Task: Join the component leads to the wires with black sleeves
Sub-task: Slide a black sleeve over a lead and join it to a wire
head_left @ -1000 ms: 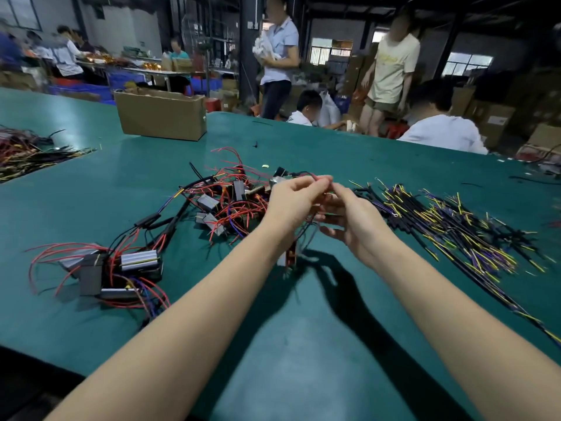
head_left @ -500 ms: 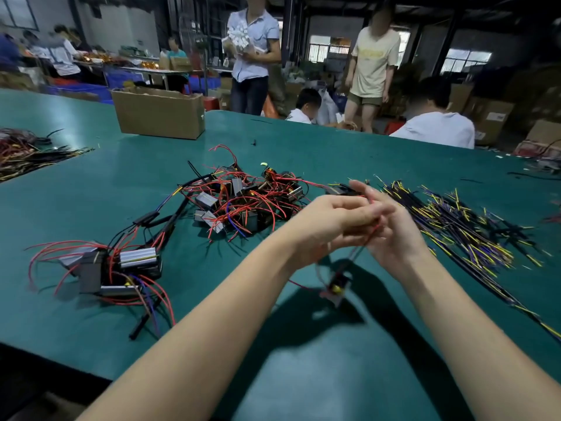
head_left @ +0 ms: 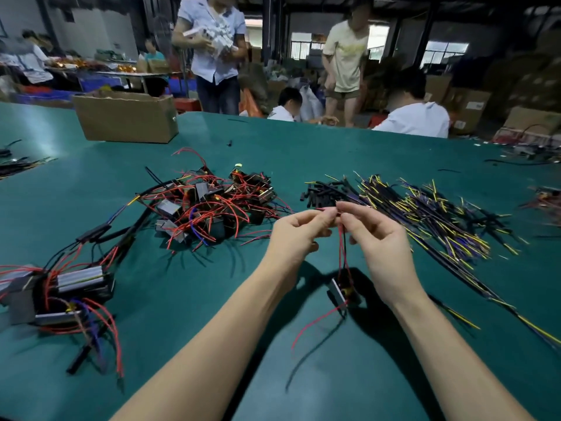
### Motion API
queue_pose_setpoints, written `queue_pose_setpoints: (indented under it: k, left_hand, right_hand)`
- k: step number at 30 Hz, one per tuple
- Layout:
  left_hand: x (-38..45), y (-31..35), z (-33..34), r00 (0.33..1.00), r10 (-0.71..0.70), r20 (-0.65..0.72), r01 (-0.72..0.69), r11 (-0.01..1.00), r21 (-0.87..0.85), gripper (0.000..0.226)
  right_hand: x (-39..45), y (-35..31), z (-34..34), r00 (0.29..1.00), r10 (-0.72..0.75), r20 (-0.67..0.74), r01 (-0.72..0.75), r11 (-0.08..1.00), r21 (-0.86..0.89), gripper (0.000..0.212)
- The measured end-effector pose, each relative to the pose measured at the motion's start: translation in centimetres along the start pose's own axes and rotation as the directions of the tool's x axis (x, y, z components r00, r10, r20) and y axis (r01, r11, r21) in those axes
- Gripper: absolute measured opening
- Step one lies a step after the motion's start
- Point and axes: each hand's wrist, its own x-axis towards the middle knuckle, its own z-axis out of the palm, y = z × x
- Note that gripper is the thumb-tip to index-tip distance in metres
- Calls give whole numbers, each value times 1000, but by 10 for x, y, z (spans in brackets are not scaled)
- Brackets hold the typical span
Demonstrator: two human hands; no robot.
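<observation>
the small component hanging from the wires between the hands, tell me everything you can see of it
The small component is a dark, boxy block with a pale grey face and a spot of yellow at its top, somewhat blurred. It dangles tilted above the green table, casting a shadow there, hung by thin red and black leads that rise to the fingertips of the left hand and right hand, which pinch them. Another red lead trails loose, down and left. Nothing else touches it.

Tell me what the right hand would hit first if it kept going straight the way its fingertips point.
The right hand points up and left, away from the person. Beyond the red lead it pinches, the first thing would probably be the loose black sleeves on the green table; depth is unclear.
</observation>
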Motion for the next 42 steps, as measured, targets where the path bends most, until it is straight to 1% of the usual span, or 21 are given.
queue_pose_setpoints:
  k: [5,8,12,14,15,16,17,18,19,20,22,24,27,29,30,33,35,37,38,40,42]
  left_hand:
    - [2,-6,-2,998,42,55,-43,999,14,14]
    - [2,-7,-4,998,16,63,-17,1000,15,19]
    - [1,-6,-8,992,-59,112,60,998,0,23]
    - [-1,-4,-9,997,-18,80,13,998,57,26]
    - [-2,-4,-9,997,67,24,-70,989,133,25]
    - [-2,-5,-11,979,200,-45,-185,956,227,23]
    - [-2,-5,-14,930,355,-95,-308,894,325,17]
    - [-2,-4,-16,871,481,-96,-407,817,408,12]
    - [-3,-4,-17,823,565,-58,-475,741,474,14]
    - [-3,-5,-17,794,607,7,-521,676,521,22]
    - [-5,-10,-14,781,606,148,-563,581,588,31]
    - [-7,-14,-10,765,614,195,-587,540,602,28]
    - [-5,-16,-10,737,664,124,-597,553,581,11]
    - [-6,-15,-9,756,649,88,-582,604,545,5]
    - [-6,-13,-8,779,625,52,-563,659,499,5]
    - [-6,-6,-8,868,480,-130,-446,867,221,9]
    - [-1,0,-16,901,368,-231,-373,927,22,9]
    - [4,4,-25,914,261,-311,-317,937,-146,10]
    - [5,5,-28,912,228,-342,-306,931,-197,10]
    - [7,6,-31,902,222,-371,-323,916,-237,11]
    - [6,6,-31,885,279,-372,-368,909,-196,10]
  right_hand:
    - [3,1,-10,1000,0,14,0,1000,-22,14]
    - [4,4,-11,997,75,9,-76,997,18,15]
    - [4,6,-10,983,173,60,-179,976,121,9]
    - [3,5,-10,981,184,56,-190,973,132,10]
    - [3,4,-10,982,184,43,-188,975,122,8]
    - [4,4,-11,984,176,28,-178,979,102,11]
    - [4,3,-12,984,176,12,-176,980,89,16]
    - [4,4,-12,984,176,-2,-175,981,81,18]
    - [3,4,-12,983,182,-12,-181,980,79,19]
    - [3,4,-11,982,188,-14,-186,979,81,19]
    - [1,4,-7,980,197,-9,-194,974,116,17]
    - [0,3,-5,981,193,7,-191,970,151,11]
    - [1,3,-5,981,191,23,-192,972,134,11]
    - [1,3,-6,983,183,21,-184,977,110,14]
    - [1,3,-7,985,173,10,-173,981,84,15]
    - [4,1,-15,988,145,-56,-145,989,3,16]
    - [7,0,-23,984,128,-122,-132,991,-23,16]
    - [8,1,-27,977,123,-177,-132,990,-40,16]
    - [8,2,-28,973,121,-194,-136,989,-63,15]
    - [8,5,-27,970,121,-211,-151,980,-132,16]
    - [6,7,-24,971,131,-202,-167,970,-174,17]
